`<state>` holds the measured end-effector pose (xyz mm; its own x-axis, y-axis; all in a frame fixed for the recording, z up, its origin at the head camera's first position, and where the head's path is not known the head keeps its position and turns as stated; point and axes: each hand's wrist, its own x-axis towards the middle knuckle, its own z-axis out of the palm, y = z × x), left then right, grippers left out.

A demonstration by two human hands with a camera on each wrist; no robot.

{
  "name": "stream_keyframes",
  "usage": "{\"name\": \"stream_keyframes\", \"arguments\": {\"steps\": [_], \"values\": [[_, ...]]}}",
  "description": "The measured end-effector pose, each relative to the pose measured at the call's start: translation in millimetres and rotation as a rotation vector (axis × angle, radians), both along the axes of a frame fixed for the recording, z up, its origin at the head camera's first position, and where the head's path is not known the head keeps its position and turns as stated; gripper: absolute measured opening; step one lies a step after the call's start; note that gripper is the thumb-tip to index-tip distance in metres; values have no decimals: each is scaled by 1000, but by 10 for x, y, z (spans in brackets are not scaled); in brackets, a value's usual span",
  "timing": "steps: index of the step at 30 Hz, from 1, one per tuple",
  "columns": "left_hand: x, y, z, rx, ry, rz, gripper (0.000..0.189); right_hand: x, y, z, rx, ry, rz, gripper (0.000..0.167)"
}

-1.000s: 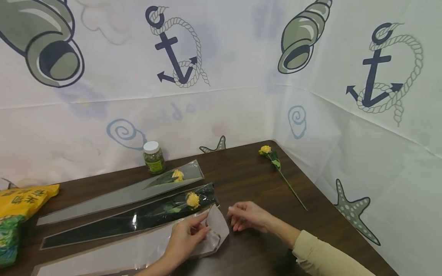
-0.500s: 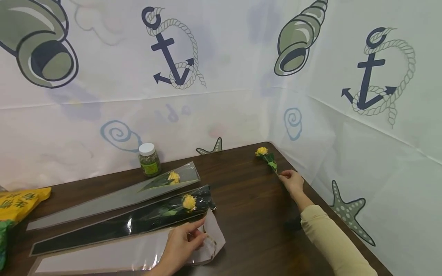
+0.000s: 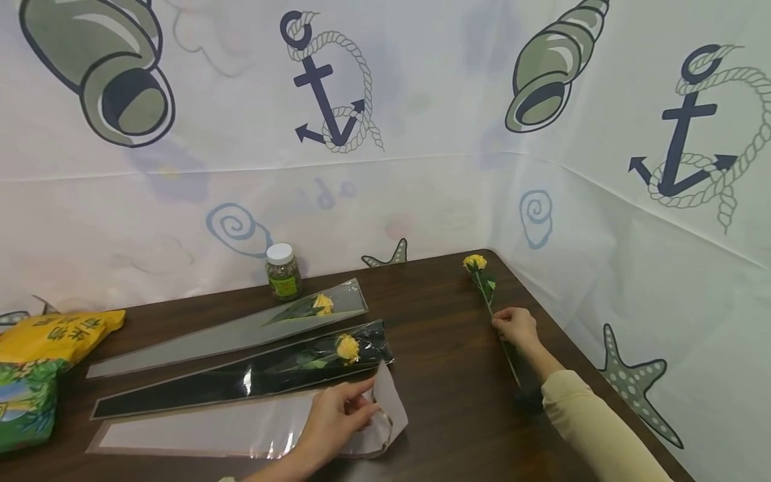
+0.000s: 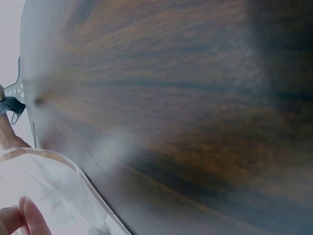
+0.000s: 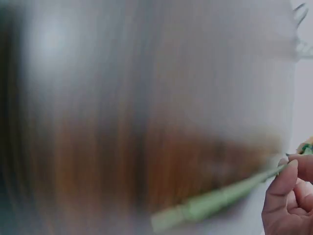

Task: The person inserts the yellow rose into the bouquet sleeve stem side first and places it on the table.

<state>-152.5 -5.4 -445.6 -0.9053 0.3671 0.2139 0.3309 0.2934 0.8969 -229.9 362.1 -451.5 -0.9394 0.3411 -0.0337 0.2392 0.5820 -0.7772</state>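
Note:
In the head view my right hand (image 3: 517,328) pinches the green stem of a yellow artificial rose (image 3: 475,263), bloom toward the far corner of the table. The right wrist view shows the stem (image 5: 215,200) running out between thumb and fingertip. My left hand (image 3: 337,418) pinches the upper edge of a white flower sleeve (image 3: 211,428) near its wide end, which bulges up around the fingers. The left wrist view catches the sleeve's clear rim (image 4: 63,159) and the fingertips. Behind it lie a black sleeve (image 3: 181,395) and a grey sleeve (image 3: 199,348), each with a yellow rose inside.
A jar with a white lid (image 3: 283,271) stands at the table's back edge. A yellow and green bag (image 3: 36,375) sits at the left. Printed white sheeting (image 3: 434,201) rises behind and to the right of the dark wooden table (image 3: 446,415).
My right hand has gone from beside the white sleeve to the loose rose and now holds its stem. The rose has turned slightly. My left hand stays on the sleeve.

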Motion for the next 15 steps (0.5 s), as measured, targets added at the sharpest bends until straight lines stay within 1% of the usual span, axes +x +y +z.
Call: {"name": "stream_keyframes", "arguments": {"steps": [1,3,5,7,8,9,11,13,15], "values": [[-4,0,0,-6,-7,1,37,8,-77,25,-119,12,11,24],[-14,4,0,-14,-17,1,36,31,-253,101,-405,36,17,21],[-23,9,-1,-9,-17,-2,36,69,-447,210,-674,65,13,13],[-32,21,2,-7,-17,-4,36,119,-643,323,-876,100,5,4],[-35,28,5,-4,-14,-7,36,149,-736,376,-951,114,2,6],[-35,34,9,1,-16,-11,36,177,-819,421,-1002,122,9,9],[-36,45,18,12,-26,-15,37,232,-963,486,-1068,141,18,12],[-37,54,26,18,-23,-23,38,280,-1078,524,-1092,158,15,12],[-41,62,34,21,-22,-28,37,325,-1160,535,-1096,177,14,13]]}}
